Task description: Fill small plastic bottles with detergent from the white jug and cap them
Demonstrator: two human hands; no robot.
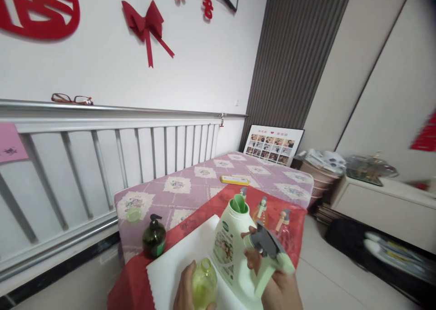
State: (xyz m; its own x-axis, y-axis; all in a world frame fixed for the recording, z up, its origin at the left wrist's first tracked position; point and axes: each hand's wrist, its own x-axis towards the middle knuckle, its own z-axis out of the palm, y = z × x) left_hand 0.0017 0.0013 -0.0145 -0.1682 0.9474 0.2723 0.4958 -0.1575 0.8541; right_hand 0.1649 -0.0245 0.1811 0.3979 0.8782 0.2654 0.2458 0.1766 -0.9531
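Left hand (185, 286) snug round yellow bottle (204, 285), right hand (278, 283) round spray head (267, 241), bare sheet (168, 268) leftward.

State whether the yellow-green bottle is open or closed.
Open. The yellow-green bottle in the left hand shows a bare, uncapped mouth; the right hand holds a trigger sprayer.

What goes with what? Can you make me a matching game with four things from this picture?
1. Yellow-green bottle
2. Glasses
3. Loose spray head
4. Red bow

A. In the right hand
B. On the white wall
C. In the left hand
D. On the silver rail

Pairs: 1-C, 2-D, 3-A, 4-B
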